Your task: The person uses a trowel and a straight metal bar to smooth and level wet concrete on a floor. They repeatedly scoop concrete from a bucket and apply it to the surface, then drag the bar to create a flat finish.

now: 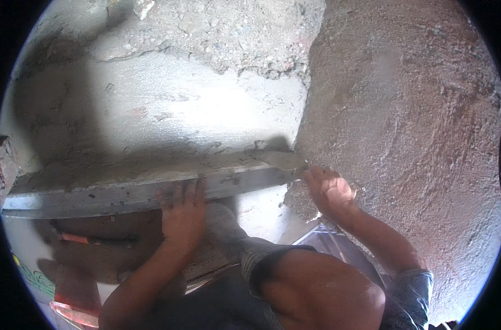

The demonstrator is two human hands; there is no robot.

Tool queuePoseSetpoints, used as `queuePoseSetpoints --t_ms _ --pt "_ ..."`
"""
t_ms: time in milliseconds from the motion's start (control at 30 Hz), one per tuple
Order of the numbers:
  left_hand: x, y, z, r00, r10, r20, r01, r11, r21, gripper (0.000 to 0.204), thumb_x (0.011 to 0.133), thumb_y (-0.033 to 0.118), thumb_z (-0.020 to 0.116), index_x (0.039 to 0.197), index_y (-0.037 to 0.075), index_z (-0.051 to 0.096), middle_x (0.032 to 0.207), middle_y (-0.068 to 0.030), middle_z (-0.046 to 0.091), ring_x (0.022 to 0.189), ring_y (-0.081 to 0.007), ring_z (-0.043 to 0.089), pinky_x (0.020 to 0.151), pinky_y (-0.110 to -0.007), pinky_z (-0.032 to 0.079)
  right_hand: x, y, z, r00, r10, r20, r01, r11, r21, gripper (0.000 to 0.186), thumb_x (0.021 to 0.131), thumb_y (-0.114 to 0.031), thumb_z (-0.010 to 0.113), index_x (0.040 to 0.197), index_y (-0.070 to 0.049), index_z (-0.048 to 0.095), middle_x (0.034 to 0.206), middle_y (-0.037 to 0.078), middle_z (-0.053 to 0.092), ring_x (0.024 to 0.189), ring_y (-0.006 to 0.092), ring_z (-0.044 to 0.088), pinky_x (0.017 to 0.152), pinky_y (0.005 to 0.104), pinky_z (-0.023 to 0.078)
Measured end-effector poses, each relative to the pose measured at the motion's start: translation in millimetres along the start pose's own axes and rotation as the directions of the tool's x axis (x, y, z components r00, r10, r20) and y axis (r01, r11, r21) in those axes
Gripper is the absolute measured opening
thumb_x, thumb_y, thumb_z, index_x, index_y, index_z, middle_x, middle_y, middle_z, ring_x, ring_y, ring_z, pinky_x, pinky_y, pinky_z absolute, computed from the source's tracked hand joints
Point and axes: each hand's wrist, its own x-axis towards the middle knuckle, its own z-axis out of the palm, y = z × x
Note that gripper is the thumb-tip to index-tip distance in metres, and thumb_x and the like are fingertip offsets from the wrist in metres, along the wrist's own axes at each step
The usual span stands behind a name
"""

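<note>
A long grey metal straightedge (pixel 129 197) runs from the left to the rough wall, along the front edge of the smooth grey mortar surface (pixel 168 104). My left hand (pixel 183 215) lies against its face, fingers stretched out and slightly apart. At the bar's right end, my right hand (pixel 328 191) is closed around the handle of a trowel, mostly hidden by the fingers. The trowel's flat blade (pixel 283 160) points left and rests along the bar's top edge, where mortar lies.
A rough brown plastered wall (pixel 399 121) rises on the right. Broken, gritty masonry (pixel 223 33) borders the mortar at the back. Below the bar at left lies a tool with an orange-red handle (pixel 74 238). A red container (pixel 77 289) and green cord (pixel 33 275) are at lower left.
</note>
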Motion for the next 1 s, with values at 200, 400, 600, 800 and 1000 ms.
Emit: queuePoseSetpoints --t_ms 200,400,600,800,1000 --pt "4 0 6 0.999 0.022 -0.043 -0.021 0.999 0.032 0.059 0.094 0.016 0.052 0.153 0.012 0.043 0.146 -0.0134 0.052 0.139 -0.0402 0.047 0.11 -0.076 0.026 -21 -20 -48 0.965 0.18 0.189 -0.195 0.979 0.06 0.024 0.088 -0.006 0.058 0.112 -0.004 0.057 0.101 0.014 0.057 0.098 0.0304 0.062 0.074 0.0411 0.057" --pt "-2 1 10 0.998 -0.021 -0.059 0.026 0.997 0.077 0.059 0.094 0.017 0.053 0.152 0.012 0.044 0.145 -0.0126 0.053 0.138 -0.0392 0.048 0.11 -0.076 0.027 -27 -9 -95 0.929 0.333 0.163 -0.307 0.938 -0.162 0.016 0.095 -0.006 0.055 0.11 -0.001 0.058 0.101 0.017 0.063 0.09 0.031 0.07 0.069 0.0412 0.061" --pt "2 1 16 0.991 0.027 -0.128 -0.02 0.998 0.056 0.06 0.094 0.017 0.053 0.153 0.012 0.043 0.144 -0.0117 0.053 0.137 -0.0384 0.049 0.109 -0.078 0.025 17 -19 -31 0.827 0.415 0.378 -0.363 0.909 -0.203 0.015 0.093 -0.009 0.059 0.099 -0.003 0.071 0.092 0.013 0.073 0.085 0.0266 0.075 0.069 0.0354 0.062" --pt "-5 -3 20 0.997 -0.018 -0.076 0.025 0.996 0.087 0.061 0.093 0.016 0.053 0.153 0.01 0.042 0.147 -0.012 0.051 0.139 -0.038 0.047 0.108 -0.079 0.024 43 -78 -56 0.964 0.029 0.263 -0.038 0.999 0.027 0.014 0.089 -0.008 0.06 0.094 -0.004 0.072 0.086 0.016 0.072 0.079 0.0281 0.075 0.065 0.04 0.061" --pt "3 2 11 0.996 0.021 -0.085 -0.019 0.999 0.03 0.062 0.092 0.017 0.055 0.152 0.009 0.044 0.147 -0.0126 0.05 0.138 -0.0379 0.046 0.108 -0.08 0.024 37 -130 -121 0.98 -0.172 0.099 0.166 0.984 0.065 0.013 0.089 -0.01 0.058 0.089 -0.001 0.067 0.082 0.018 0.068 0.072 0.0254 0.073 0.056 0.0341 0.058"
